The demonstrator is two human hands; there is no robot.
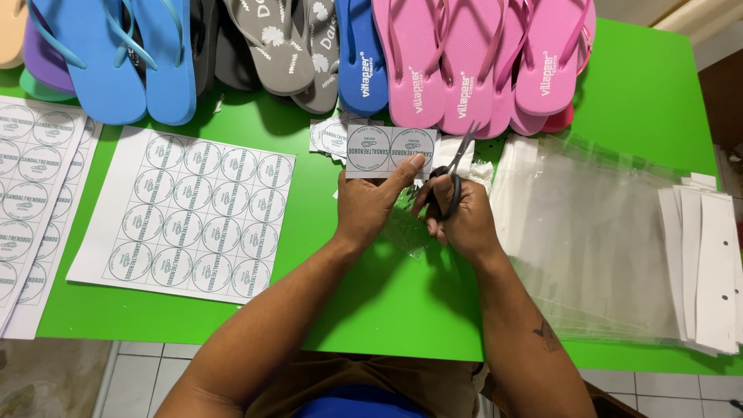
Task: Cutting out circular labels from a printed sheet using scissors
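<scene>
My left hand (370, 203) pinches a small paper strip (390, 151) printed with two round labels, holding it up over the green table (371, 302). My right hand (459, 215) grips black-handled scissors (453, 172), blades pointing up and slightly apart beside the strip's right edge. Under the strip lies a small pile of cut label pieces (330, 135). A crumpled clear plastic piece (406, 228) rests between my two hands.
A full sheet of round labels (190, 213) lies at left, with more sheets (35, 193) at the table's left edge. Flip-flops in blue (116, 54), grey (279, 42) and pink (464, 62) line the back. A stack of clear bags with white headers (619, 240) fills the right side.
</scene>
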